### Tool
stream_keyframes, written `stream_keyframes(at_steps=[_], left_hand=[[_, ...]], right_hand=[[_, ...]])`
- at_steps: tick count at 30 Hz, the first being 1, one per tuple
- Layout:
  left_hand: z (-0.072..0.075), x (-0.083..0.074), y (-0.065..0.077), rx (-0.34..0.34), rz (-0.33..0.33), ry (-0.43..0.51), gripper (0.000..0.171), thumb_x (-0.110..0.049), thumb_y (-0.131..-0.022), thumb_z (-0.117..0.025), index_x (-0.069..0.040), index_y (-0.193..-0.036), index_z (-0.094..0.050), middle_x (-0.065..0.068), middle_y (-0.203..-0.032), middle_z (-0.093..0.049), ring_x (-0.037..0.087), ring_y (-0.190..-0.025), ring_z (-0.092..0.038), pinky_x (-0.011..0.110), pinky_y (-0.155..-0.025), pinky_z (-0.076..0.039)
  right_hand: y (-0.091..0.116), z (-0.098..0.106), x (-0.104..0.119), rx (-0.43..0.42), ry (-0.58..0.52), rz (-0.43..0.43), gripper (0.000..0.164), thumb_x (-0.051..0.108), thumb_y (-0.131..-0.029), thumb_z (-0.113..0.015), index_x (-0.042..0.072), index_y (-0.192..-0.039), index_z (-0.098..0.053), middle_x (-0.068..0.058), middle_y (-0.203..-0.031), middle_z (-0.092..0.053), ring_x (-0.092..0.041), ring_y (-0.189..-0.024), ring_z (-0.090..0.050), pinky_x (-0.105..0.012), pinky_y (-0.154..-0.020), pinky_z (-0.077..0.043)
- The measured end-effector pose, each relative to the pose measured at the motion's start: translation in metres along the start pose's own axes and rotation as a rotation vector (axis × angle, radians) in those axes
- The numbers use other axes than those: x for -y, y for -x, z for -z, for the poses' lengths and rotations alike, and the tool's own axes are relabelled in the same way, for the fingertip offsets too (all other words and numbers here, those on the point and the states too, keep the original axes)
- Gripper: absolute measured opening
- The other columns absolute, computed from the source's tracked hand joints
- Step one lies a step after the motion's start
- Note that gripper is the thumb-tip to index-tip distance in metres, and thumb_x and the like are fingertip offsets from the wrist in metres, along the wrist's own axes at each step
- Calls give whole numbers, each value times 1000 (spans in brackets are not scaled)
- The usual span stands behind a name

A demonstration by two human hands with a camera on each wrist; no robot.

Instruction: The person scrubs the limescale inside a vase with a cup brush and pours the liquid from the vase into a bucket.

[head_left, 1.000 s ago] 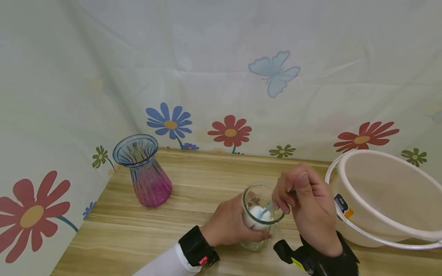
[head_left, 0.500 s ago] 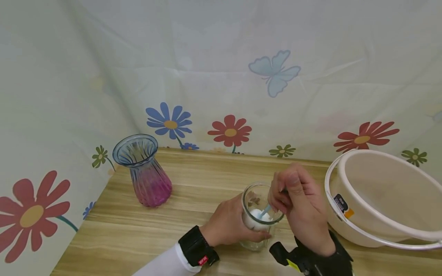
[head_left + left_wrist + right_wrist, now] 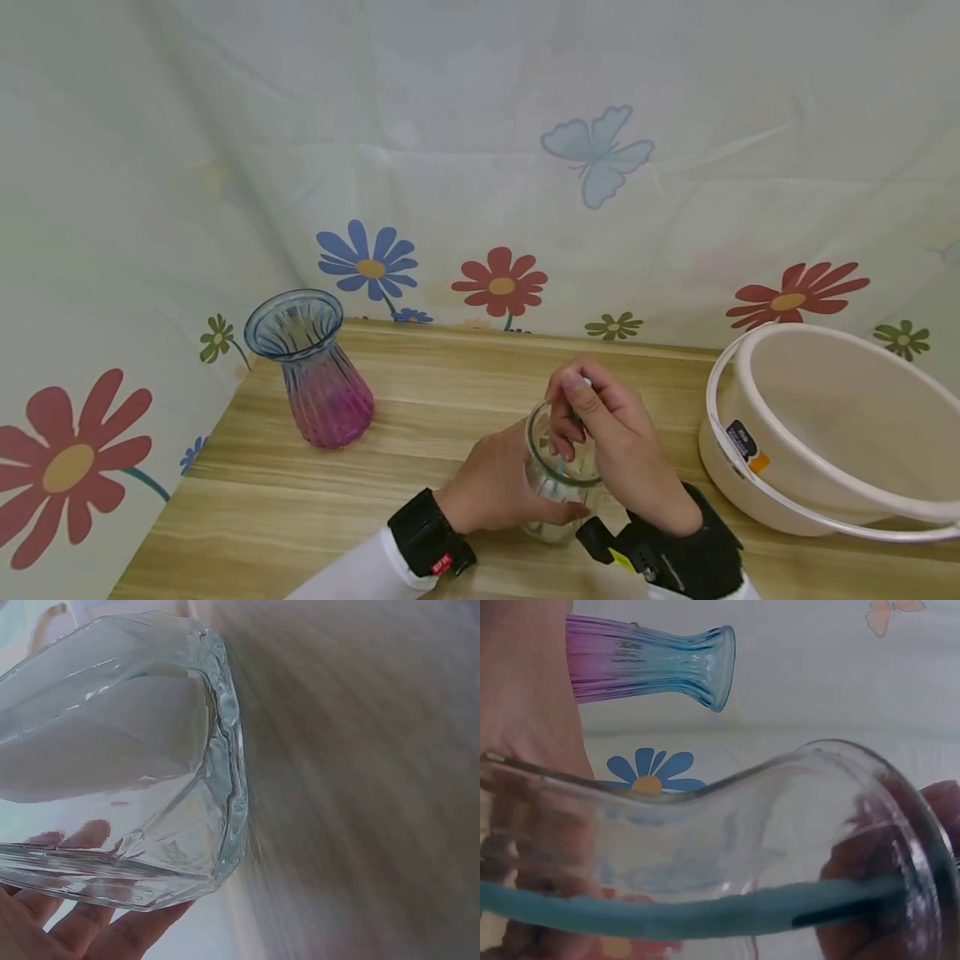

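Your left grip (image 3: 491,482) is curled round the jar (image 3: 112,750), which is below and to the left of your right grip (image 3: 615,437), itself pinching the stick (image 3: 667,919), whose long axis runs from there down into the jar.

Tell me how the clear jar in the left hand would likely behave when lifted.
The jar looks like glass, so it is probably rigid and breakable. Its thick-looking base suggests it may be heavy for its size and slow to tip. The smooth walls could prove slippery, though their flat facets should discourage rolling.
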State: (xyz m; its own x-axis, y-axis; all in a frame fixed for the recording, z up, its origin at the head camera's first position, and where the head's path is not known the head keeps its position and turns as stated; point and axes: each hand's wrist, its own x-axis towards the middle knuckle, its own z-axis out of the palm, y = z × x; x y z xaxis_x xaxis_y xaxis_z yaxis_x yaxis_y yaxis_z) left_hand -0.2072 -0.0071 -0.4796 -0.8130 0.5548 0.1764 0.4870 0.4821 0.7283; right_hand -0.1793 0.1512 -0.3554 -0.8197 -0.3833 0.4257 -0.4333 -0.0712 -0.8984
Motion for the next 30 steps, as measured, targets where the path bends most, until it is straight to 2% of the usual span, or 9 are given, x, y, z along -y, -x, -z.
stream_keyframes(at_steps=[3, 7, 11, 14, 19, 24, 30], left_hand=[[1, 0, -1, 0, -16, -7, 88, -67, -74, -83, -33, -144, -41, -17, -122, -60, -2, -99, -61, 19, -80, -52], [0, 0, -1, -2, -24, -11, 86, -66, -75, -83, -34, -143, -42, -17, -123, -60, -2, -101, -62, 19, -80, -52], [-1, 1, -1, -9, -20, 0, 81, -65, -74, -84, -34, -137, -44, -17, -121, -61, -2, -99, -62, 18, -79, -52], [-2, 2, 0, -18, -19, 0, 80, -64, -73, -86, -33, -134, -45, -16, -120, -62, -2, -97, -62, 17, -80, -52], [-1, 0, 1, -21, 17, 7, 84, -65, -72, -86, -33, -138, -45, -15, -121, -63, -2, -96, -61, 18, -80, -52], [0, -2, 3, -8, 60, 36, 90, -68, -71, -85, -36, -143, -43, -15, -123, -63, -1, -98, -61, 19, -80, -51], [-1, -3, 3, -16, 60, 61, 93, -71, -69, -85, -37, -144, -42, -17, -123, -61, -1, -102, -61, 20, -82, -52]], right_hand=[[0, 2, 1, 15, 9, -45, 26, 11, -113, -34, -2, -102, -53, -9, -70, -42, -23, -55, -45, -37, -53, -44], [1, 3, 4, 73, 33, -119, 31, 18, -114, -33, 2, -94, -50, -9, -71, -41, -24, -60, -44, -36, -58, -43], [1, 3, 6, 153, -2, -113, 33, 16, -115, -29, 4, -89, -45, -9, -73, -38, -25, -62, -40, -34, -59, -39], [2, 3, 6, 181, -81, -52, 31, 12, -114, -25, 4, -89, -41, -9, -74, -36, -25, -63, -37, -33, -58, -35], [2, 6, 4, 156, -218, 56, 31, 11, -114, -17, 6, -89, -34, -4, -75, -29, -23, -64, -32, -35, -60, -30], [1, 13, 4, 144, -367, 205, 33, 9, -113, -8, 4, -90, -31, -3, -75, -25, -20, -65, -29, -38, -64, -27], [2, 19, 10, 60, -472, 318, 35, 13, -113, -7, 3, -89, -30, -3, -75, -23, -18, -63, -28, -37, -65, -25]])
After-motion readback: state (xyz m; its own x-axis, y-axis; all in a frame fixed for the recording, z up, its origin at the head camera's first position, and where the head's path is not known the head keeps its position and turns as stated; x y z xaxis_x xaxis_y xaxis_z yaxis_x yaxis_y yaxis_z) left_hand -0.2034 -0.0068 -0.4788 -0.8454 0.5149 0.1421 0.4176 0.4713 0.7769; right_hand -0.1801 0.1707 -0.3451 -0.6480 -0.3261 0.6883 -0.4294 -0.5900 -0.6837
